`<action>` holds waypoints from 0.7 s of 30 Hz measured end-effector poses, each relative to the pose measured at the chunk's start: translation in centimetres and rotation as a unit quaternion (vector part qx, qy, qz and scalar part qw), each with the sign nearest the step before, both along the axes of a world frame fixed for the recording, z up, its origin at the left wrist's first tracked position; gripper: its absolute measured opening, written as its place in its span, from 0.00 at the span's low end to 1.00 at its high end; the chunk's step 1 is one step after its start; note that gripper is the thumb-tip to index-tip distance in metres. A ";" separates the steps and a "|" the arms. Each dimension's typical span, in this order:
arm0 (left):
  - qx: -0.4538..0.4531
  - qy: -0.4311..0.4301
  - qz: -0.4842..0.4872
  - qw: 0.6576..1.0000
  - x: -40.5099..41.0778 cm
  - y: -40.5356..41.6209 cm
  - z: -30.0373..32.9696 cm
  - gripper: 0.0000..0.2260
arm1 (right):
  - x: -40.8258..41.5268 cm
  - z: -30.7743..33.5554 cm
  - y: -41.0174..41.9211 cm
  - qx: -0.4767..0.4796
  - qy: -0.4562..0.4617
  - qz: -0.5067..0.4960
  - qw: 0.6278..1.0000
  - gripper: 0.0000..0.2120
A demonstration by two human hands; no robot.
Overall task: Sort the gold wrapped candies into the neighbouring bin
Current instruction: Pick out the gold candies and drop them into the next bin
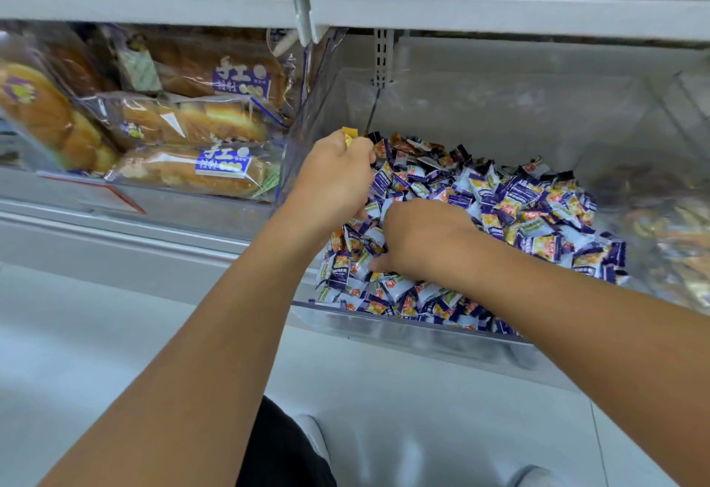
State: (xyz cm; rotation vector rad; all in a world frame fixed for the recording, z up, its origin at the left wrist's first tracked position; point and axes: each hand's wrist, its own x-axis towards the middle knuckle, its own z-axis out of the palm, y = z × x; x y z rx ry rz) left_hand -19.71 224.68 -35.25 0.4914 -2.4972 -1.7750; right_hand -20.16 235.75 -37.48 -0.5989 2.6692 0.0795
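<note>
**Hands at the candy bin: one gold wrapper held, one hand in the pile**

While the left hand (333, 175) is curled into a loose fist at the near-left corner of the candy bin (403, 327), a gold wrapped candy (349, 135) juts from the top of its grip, raised above the pile. The right hand (420, 241) lies palm-down on the heap of purple-and-white wrapped candies (530, 213); its fingertips are buried among the wrappers, so whether it grips one cannot be told. Both forearms reach in from the lower edge of the view. The clear-walled bin is filled mostly toward its front and left, with bare floor visible at the back. To its left, touching along a transparent divider, stands the neighbouring bin (161, 213) stacked with bagged bread loaves (199, 123). To the right, another bin (676, 225) holds blurred, brownish packets. A white shelf edge (499, 12) runs above all three compartments.
</note>
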 end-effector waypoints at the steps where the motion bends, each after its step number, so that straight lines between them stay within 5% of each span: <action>1: -0.006 0.002 -0.002 1.000 -0.1 -0.1 -0.1 0.07 | -0.2 0.1 -0.1 0.010 -0.017 0.008 1.000 0.23; 7: -0.019 0.015 -0.009 1.000 0.1 -0.3 -0.3 0.08 | -0.6 0.4 0.5 0.042 -0.063 0.048 0.996 0.21; 21: 0.036 0.007 -0.008 0.999 0.5 -0.3 -0.2 0.09 | -0.2 -1.1 1.2 -0.039 0.024 0.047 0.998 0.16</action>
